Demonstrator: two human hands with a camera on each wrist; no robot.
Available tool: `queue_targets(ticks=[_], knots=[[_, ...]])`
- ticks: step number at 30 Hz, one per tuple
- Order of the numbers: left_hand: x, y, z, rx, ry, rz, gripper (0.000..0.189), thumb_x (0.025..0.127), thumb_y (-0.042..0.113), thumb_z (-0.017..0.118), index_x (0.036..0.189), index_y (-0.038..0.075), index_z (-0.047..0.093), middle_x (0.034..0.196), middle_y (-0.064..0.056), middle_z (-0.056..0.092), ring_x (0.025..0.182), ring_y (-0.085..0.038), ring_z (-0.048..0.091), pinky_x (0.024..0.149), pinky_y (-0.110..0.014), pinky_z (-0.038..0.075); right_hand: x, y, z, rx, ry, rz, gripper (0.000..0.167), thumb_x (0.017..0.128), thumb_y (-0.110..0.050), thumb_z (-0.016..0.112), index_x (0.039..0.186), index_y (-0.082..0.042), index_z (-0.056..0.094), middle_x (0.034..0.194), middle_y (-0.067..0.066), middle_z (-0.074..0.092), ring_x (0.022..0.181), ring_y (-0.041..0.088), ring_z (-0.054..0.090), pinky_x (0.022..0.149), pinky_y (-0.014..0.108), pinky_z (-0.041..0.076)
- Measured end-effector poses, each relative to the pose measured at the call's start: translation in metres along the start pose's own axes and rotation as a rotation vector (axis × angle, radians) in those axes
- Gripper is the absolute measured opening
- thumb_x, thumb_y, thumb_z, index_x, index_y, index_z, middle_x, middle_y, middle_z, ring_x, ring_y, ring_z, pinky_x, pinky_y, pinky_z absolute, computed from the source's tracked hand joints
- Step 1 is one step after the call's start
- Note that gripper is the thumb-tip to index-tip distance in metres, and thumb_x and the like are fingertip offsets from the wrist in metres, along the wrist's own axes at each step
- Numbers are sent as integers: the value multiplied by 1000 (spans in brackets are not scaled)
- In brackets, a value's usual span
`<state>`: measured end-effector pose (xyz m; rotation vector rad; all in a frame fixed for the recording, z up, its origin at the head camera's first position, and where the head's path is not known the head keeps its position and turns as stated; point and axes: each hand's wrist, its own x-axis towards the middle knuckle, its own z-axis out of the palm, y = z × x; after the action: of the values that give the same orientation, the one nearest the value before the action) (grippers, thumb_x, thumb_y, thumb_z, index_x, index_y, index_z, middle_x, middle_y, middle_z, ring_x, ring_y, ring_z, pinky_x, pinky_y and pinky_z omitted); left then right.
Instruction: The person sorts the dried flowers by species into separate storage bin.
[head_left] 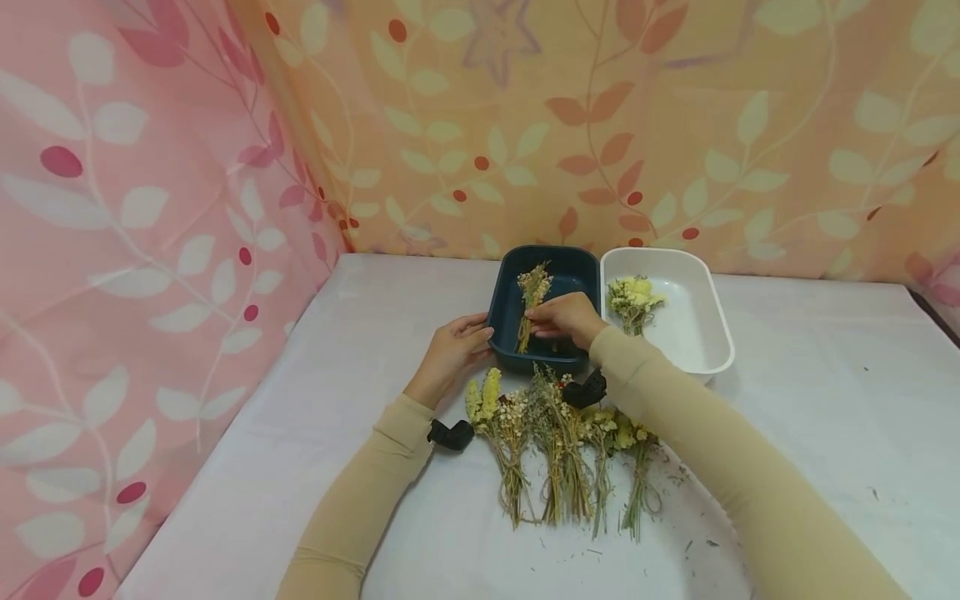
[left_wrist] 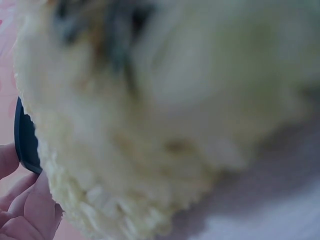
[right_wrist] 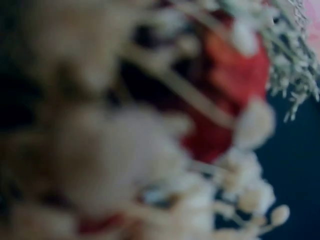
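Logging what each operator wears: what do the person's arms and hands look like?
The left sleeve and right sleeve are both long and beige. A black device shows at each wrist. The left hand and right hand wear no gloves.

Wht tbl (head_left: 810, 433) w/ trays (head_left: 686, 321), flwrs (head_left: 555, 475)

We get only a blur of pale yellow blossom (left_wrist: 115, 155) in the left wrist view. The right hand (head_left: 568, 317) covers part of the tan dried-flower bunch (head_left: 534, 287); the beige right sleeve (head_left: 675, 400) hides the near left corner of the white rectangular tray (head_left: 686, 333).
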<state>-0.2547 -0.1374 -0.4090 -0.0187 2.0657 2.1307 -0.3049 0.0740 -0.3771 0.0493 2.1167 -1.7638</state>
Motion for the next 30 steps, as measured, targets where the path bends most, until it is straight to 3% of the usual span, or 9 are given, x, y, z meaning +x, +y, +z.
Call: queue_targets(ticks=[6, 30], knots=[[0, 0, 0, -7, -6, -3, 43, 99, 12, 63, 140, 5, 55, 140, -19, 59, 121, -36, 63, 99, -39, 56, 3, 5, 3, 37, -14, 43, 34, 95, -6, 67, 121, 13, 64, 65, -2, 70, 59, 7, 69, 66, 24, 63], [-1, 2, 0, -4, -8, -7, 45, 99, 13, 62, 142, 4, 53, 140, -20, 58, 125, -36, 60, 102, -41, 55, 6, 6, 4, 4, 19, 84, 34, 94, -1, 67, 122, 16, 62, 62, 4, 68, 52, 9, 67, 62, 25, 62]])
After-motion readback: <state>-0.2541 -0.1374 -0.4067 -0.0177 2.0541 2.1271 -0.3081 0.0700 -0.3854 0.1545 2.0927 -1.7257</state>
